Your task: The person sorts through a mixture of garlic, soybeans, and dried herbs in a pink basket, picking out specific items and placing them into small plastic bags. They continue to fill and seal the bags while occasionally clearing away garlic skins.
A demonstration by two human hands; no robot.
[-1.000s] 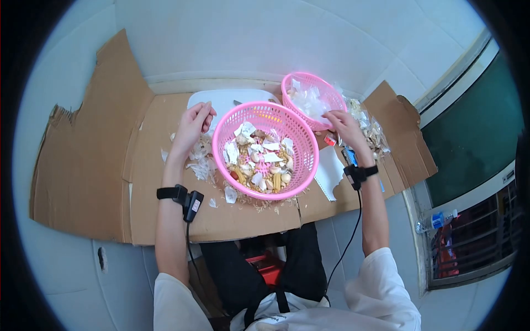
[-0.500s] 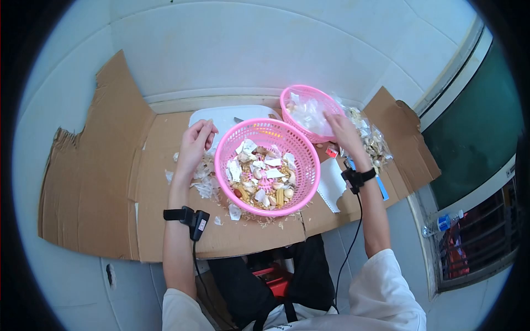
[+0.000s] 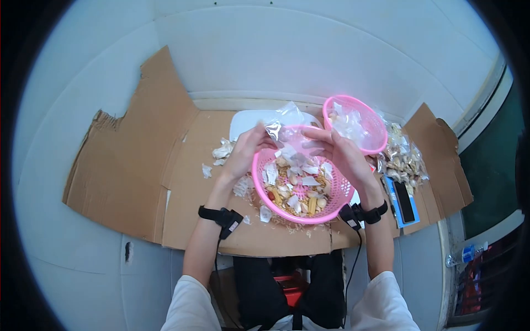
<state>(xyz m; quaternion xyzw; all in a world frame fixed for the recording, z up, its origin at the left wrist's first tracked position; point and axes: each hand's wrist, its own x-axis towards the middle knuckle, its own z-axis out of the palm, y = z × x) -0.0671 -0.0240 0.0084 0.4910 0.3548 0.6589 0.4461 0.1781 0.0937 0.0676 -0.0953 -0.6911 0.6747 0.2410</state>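
Above the large pink basket [image 3: 302, 219], a clear plastic bag [image 3: 287, 117] hangs between my hands. My left hand [image 3: 249, 148] pinches the bag's left side. My right hand [image 3: 343, 157] has its fingers at the bag's right side, thumb and index finger on the film; the exact grip is partly hidden by glare. Inside the large basket lie garlic cloves [image 3: 322, 203], pale yellow sticks [image 3: 312, 206], small grains and white paper-like pieces [image 3: 309, 181].
A smaller pink basket [image 3: 381, 148] with clear bags stands at the back right. Beside it lie filled bags [image 3: 406, 163] and a blue-backed dark device [image 3: 406, 203]. A white board [image 3: 248, 122] is behind the large basket. Cardboard [image 3: 132, 176] covers the surface; peel scraps [image 3: 223, 150] lie left.
My right hand has come from the smaller basket to above the large one, and a clear bag is now between my hands. My left hand has moved to it. The camera view has shifted left.
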